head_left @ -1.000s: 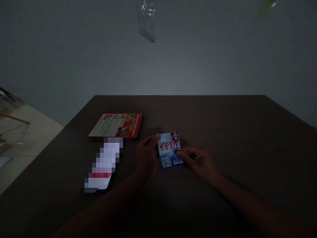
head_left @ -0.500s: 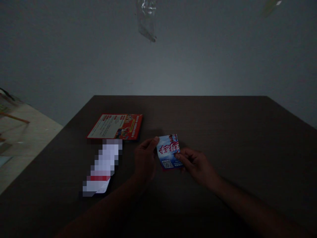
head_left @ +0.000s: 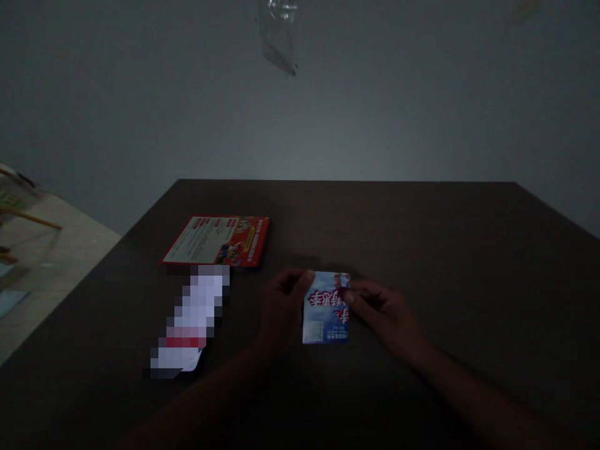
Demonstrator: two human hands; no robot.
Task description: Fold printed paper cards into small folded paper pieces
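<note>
Blue leaflet (head_left: 325, 309) with red lettering sits between both hands, near the middle of the dark counter (head_left: 431, 237). The left hand (head_left: 280, 306) pinches its upper left edge and the right hand (head_left: 380, 314) grips its upper right edge. A red flyer (head_left: 218, 240) and a white paper (head_left: 190, 322) lie to the left. A clear plastic bag (head_left: 279, 37) hangs above.

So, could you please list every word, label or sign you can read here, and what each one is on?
Nothing reads clearly enough to quote.
The blue card, pinched between left hand and right hand: big red characters, upside down and blurred; a QR code and small print, unreadable.
The red flyer on the table: print too small.
The white and red item beside it: pixelated, illegible.
</note>
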